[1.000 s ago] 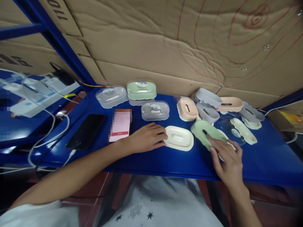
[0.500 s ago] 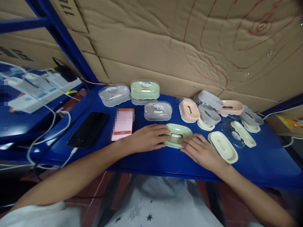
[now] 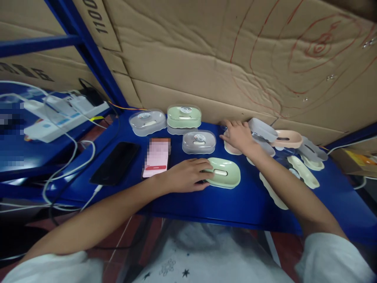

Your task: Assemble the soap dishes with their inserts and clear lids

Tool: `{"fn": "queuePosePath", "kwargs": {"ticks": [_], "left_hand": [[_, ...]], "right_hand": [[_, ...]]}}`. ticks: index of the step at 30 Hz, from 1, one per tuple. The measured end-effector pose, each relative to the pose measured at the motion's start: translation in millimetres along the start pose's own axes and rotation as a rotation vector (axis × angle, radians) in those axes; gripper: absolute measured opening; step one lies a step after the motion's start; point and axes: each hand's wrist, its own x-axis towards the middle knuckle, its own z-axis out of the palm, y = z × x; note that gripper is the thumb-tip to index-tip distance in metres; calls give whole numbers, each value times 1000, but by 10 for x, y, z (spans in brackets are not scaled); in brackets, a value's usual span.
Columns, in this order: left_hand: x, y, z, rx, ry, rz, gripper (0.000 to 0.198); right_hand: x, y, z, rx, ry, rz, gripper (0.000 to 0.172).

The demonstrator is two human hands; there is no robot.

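Observation:
A green soap dish (image 3: 229, 179) lies on the blue table in front of me, with a pale slotted piece in its middle. My left hand (image 3: 193, 175) has its fingers over the left end of this dish, gripping the rim. Farther back, my right hand (image 3: 238, 136) stretches over a peach soap dish (image 3: 231, 148), fingers spread. Its fingertips are at a clear lid (image 3: 224, 129) behind the peach dish, mostly hidden; whether they touch it I cannot tell. My right forearm covers part of a cream dish (image 3: 272, 192).
Lidded soap dishes in grey (image 3: 198, 142) and green (image 3: 184, 116) stand at the back. Loose grey, peach (image 3: 287, 138) and cream parts (image 3: 304, 173) crowd the right. Left are a lit phone (image 3: 156, 157), a dark phone (image 3: 114, 163), cables and a power strip (image 3: 64, 122). Cardboard (image 3: 182, 51) walls the back.
My right hand has left the green dish and moved back over the peach dish to the clear lid. My left hand stays on the green dish. The view has shifted slightly.

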Motion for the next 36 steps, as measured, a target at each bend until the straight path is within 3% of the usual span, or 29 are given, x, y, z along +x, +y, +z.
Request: {"fn": "queuePosePath", "kwargs": {"ticks": [3,6,11,15,18,21,24,27,30,36], "left_hand": [[-2,4,-9,-13,-8,-4,22],[-6,3,-17,-25,-19,-12,20],[-21,5,-28,-91,-9,-23,18],[-43,12,-44,-170,-16,-143,26],[-44,13,-65,-243,-21,-252,52],[-33,12,-80,-291,-18,-264,75],[-32,11,-81,-280,-42,-243,74],[-44,1,-71,-286,-57,-225,71],[-50,-17,-60,-328,-54,-215,75],[-36,-2,-91,-348,-62,-248,85]], "right_hand": [[196,-102,-21,-23,17,2,29],[133,8,-181,-36,85,-11,33],[-439,348,-460,42,365,-10,37],[-1079,406,-462,366,541,-67,20],[-1446,311,-344,502,500,-191,14],[-1620,181,-248,471,376,-342,16],[-1666,64,-239,420,262,-450,27],[-1685,-41,-266,412,210,-525,56],[-1702,-124,-252,444,167,-547,82],[-1720,-149,-150,507,98,-389,67]]}}
